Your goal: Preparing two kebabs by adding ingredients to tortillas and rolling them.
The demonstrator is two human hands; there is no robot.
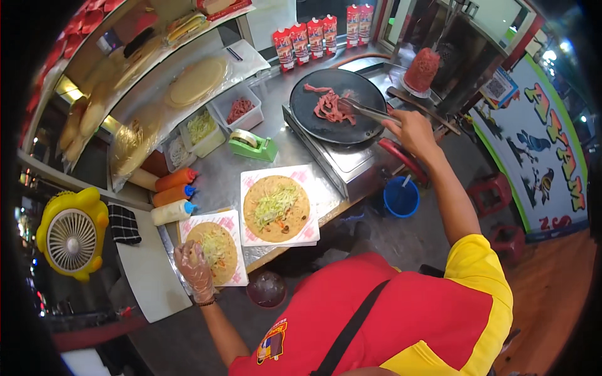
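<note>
My bare right hand [414, 133] is closed round metal tongs [376, 113], whose tips touch thin strips of meat [330, 106] in a round black pan [307, 128]. At the lower left, my left hand [194, 266], in a clear plastic glove, has its fingers curled at the left edge of a tortilla [227, 241]. Whatever those fingers may hold is hidden. Shredded lettuce [216, 246] lies on that flatbread, which rests on printed paper. Beside it, a second tortilla [256, 194] carries more lettuce and bits of orange filling on its own paper [252, 177].
The pan sits on a metal stove [351, 160]. Sauce bottles [174, 195], a green tape dispenser [260, 148] and tubs of lettuce [204, 128] and meat [246, 108] line the counter. A meat cone [422, 70] stands behind right; a blue bucket [401, 197] is below the stove.
</note>
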